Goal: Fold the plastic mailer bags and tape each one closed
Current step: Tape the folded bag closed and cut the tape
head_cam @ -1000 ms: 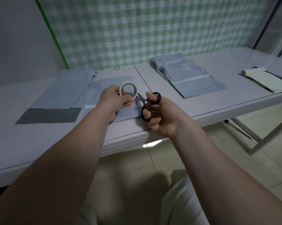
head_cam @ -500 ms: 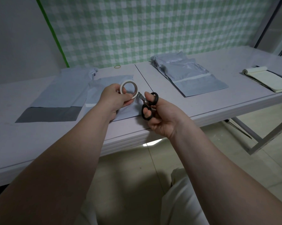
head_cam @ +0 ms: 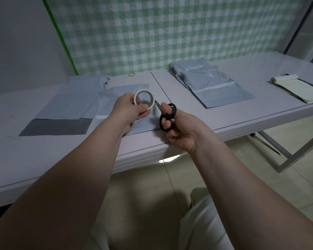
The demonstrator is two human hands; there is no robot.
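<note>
Your left hand (head_cam: 129,110) pinches the tape roll (head_cam: 144,99) by its rim, and the fingers of your right hand (head_cam: 182,132) are curled through the black loops of the scissors (head_cam: 167,117), blades pointing at the roll. Both hover over a mailer bag (head_cam: 144,125) lying on the desk (head_cam: 233,114) close to its front edge. It looks folded, but I see no tape on it, so cutting a strip seems the step in hand. The bag to its left (head_cam: 71,105) lies flat with its dark flap open, likely not yet folded. Whether the pile (head_cam: 211,83) on the right is finished, I cannot tell. Bare desk lies between the middle bag and that pile; a notebook (head_cam: 299,89) sits far right, well clear of you
</note>
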